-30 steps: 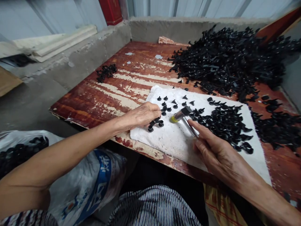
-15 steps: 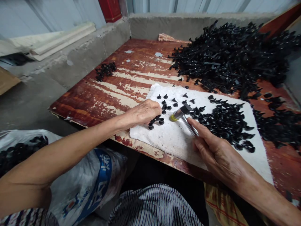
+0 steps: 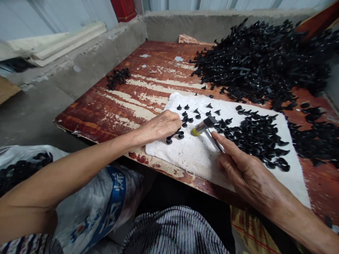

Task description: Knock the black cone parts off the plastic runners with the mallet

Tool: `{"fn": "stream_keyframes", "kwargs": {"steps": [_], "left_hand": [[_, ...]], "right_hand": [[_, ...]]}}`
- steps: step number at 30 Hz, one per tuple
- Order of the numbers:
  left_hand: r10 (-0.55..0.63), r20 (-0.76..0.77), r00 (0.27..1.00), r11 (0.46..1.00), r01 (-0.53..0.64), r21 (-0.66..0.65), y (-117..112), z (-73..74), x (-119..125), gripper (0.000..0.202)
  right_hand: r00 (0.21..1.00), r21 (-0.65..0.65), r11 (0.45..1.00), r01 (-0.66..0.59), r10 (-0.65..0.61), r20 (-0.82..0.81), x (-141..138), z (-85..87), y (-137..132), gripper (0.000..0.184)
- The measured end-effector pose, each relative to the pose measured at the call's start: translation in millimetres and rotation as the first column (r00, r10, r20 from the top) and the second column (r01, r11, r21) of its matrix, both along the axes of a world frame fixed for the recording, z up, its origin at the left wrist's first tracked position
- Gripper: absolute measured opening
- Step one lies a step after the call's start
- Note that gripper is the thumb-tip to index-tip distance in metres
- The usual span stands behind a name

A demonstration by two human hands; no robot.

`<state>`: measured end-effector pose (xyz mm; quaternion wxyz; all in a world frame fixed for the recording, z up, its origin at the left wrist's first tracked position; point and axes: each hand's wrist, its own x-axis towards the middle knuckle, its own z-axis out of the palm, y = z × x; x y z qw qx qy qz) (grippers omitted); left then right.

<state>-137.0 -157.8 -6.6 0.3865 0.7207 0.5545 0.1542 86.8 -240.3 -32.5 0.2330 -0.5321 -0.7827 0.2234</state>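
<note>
In my right hand [image 3: 245, 169] is a small hammer [image 3: 213, 140] with a metal shaft, a black face and a yellow face. Its head hangs low over a white cloth [image 3: 193, 158], the yellow end pointing down and to the left. The fingers of my left hand [image 3: 166, 124] are closed at the cloth's left side, on a small black part [image 3: 174, 134] that the hand mostly hides. Several black flanged pieces [image 3: 180, 135] stand around these fingertips. More black pieces [image 3: 198, 116] are scattered between the hands, and a dense group of curved black parts [image 3: 254, 135] covers the cloth's right side.
A large heap of black parts [image 3: 259, 60] fills the back right of the worn red-brown table [image 3: 87, 106]. A small black cluster [image 3: 118, 78] lies back left. Low concrete walls [image 3: 174, 26] edge the table. A white sack [image 3: 106, 211] stands below its left edge.
The view has shifted very slightly. Both hands and the hammer keep nearly the same places on the cloth.
</note>
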Motion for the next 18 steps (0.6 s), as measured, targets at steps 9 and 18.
{"fn": "stream_keyframes", "kwargs": {"steps": [9,18], "left_hand": [[-0.015,-0.075,0.997,0.999,0.017,0.036,-0.1,5.4,3.7,0.032],[-0.023,-0.112,0.993,0.999,0.028,0.041,2.5,7.1,3.2,0.031]], "right_hand": [[1.000,-0.016,1.000,0.010,-0.010,-0.019,0.0,-2.3,0.0,0.052],[1.000,0.032,0.999,-0.023,0.024,-0.014,-3.6,15.2,6.9,0.052]]}}
